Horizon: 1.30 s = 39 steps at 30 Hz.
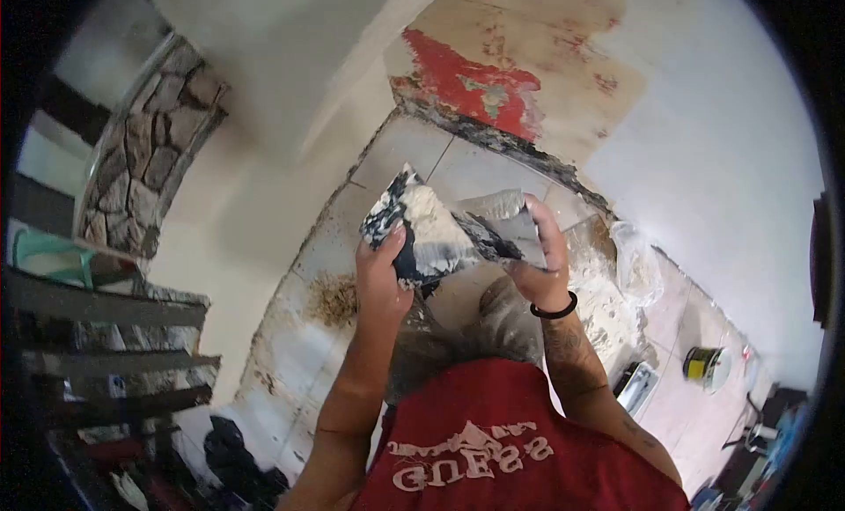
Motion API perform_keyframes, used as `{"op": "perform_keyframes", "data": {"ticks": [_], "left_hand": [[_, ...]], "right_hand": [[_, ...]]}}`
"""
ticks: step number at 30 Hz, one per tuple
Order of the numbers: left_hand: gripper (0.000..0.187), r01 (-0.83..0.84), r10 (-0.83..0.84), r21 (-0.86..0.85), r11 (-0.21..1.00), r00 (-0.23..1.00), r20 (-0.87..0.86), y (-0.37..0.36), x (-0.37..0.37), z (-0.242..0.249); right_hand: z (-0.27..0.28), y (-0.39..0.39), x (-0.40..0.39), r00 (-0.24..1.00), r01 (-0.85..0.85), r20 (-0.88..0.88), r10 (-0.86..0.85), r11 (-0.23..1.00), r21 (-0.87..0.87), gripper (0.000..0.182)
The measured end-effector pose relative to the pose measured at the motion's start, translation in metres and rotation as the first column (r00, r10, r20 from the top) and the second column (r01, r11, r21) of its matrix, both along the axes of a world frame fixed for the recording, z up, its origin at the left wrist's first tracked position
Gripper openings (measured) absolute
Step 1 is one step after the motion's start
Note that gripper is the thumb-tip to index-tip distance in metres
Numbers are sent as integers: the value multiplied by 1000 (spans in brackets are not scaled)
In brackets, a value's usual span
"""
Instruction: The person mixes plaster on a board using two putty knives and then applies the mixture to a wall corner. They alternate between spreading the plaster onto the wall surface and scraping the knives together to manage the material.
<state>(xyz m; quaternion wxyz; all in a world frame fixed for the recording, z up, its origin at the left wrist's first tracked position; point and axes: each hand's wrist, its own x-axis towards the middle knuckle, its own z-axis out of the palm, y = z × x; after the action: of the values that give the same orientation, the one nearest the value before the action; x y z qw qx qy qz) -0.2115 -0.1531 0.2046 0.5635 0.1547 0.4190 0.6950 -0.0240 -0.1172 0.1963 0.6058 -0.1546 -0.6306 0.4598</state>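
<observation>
My left hand [385, 269] is closed on a dark board [383, 216] whose face carries a thick mound of off-white paste [427, 216]. On the right, my right hand [541, 264] grips a flat grey tool [519, 229] smeared with paste, its thumb and fingers on opposite edges. The tool and the board meet or overlap between my hands, above the tiled floor. A black band circles my right wrist.
White powder or paste [607, 308] lies on the floor at right beside a clear plastic bag [638, 264]. Farther right are a tray [638, 388] and a bucket [707, 368]. Walls with peeling red paint [458, 71] meet beyond my hands. Dark slats [114, 363] stand at left.
</observation>
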Motion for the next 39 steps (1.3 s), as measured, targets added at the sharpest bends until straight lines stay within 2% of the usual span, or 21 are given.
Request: {"op": "perform_keyframes", "data": {"ticks": [1, 2, 5, 9, 12, 14, 16, 18, 20, 22, 24, 26, 27, 28, 29, 31, 33, 35, 36, 38, 39], "left_hand": [[26, -1, 1, 17, 1000, 1000, -2, 1, 2, -1], [25, 0, 0, 34, 999, 1000, -5, 1, 4, -2], [22, 42, -46, 104, 994, 998, 38, 4, 7, -1], [24, 85, -83, 53, 995, 996, -39, 1, 4, -6], [27, 128, -129, 19, 992, 973, 189, 0, 9, -6], [27, 139, -150, 74, 988, 974, 170, 0, 19, 9], [25, 138, -145, 74, 988, 983, 111, 3, 21, 15], [21, 91, -91, 23, 996, 996, -7, 15, 11, -3], [23, 53, -54, -27, 998, 998, -34, 22, 2, -40], [29, 79, -80, -46, 996, 996, -36, 25, -5, -57], [37, 22, -22, -140, 990, 1000, 2, 22, -9, -67], [51, 8, 0, -156, 988, 999, 51, 22, -11, -81], [52, -36, 44, -251, 967, 999, 24, 18, -8, -76], [51, -12, 20, -170, 985, 999, 42, 18, -9, -84], [49, -2, 7, -93, 996, 999, 53, 17, -10, -94], [43, -15, 38, -256, 967, 996, 86, 17, -15, -106], [38, -12, 40, -273, 962, 995, 96, 15, -19, -110], [35, 18, -7, -130, 991, 996, 86, 17, -11, -95], [33, 12, 7, -225, 974, 996, 86, 16, -8, -76], [33, 2, 3, -253, 968, 1000, 19, 20, -5, -65], [33, -6, 2, -282, 959, 1000, -12, 17, -5, -66]], "right_hand": [[5, 2, 0, 988, 2, 153, -33, 980, 200, 69], [10, -4, 2, 972, -58, 234, 34, 994, 95, 68], [12, -6, 0, 923, -127, 380, 57, 979, 162, 66], [0, -4, 0, 863, -48, 503, -57, 980, 195, 64], [-38, 5, 6, 709, -10, 694, -125, 982, 187, 66], [-80, 3, 11, 772, 35, 632, -62, 998, 56, 68], [-127, 12, 28, 755, 164, 653, -57, 981, -104, 69], [-145, 26, 57, 875, 370, 468, -123, 794, -483, 66], [-130, 28, 75, 969, 218, 100, -226, 592, -776, 59], [-114, 32, 94, 968, 56, -110, -226, 618, -784, 48], [-87, 24, 105, 966, -92, -234, -106, 709, -699, 36], [-92, 16, 114, 868, -210, -468, -169, 728, -653, 41], [-93, 10, 114, 758, -325, -603, -249, 657, -680, 42], [-104, 5, 115, 777, -339, -591, -217, 647, -683, 47], [-117, -2, 115, 754, -344, -584, -300, 578, -740, 45], [-148, -9, 122, 712, -409, -639, -292, 567, -715, 41], [-141, -10, 129, 666, -476, -676, -315, 518, -710, 36], [-113, -24, 121, 601, -442, -748, -280, 664, -603, 48], [-124, -28, 127, 650, -409, -709, -273, 661, -629, 51], [-100, -27, 111, 787, -278, -554, -272, 645, -712, 61], [-80, -29, 95, 931, -52, -280, -235, 674, -737, 68]]}}
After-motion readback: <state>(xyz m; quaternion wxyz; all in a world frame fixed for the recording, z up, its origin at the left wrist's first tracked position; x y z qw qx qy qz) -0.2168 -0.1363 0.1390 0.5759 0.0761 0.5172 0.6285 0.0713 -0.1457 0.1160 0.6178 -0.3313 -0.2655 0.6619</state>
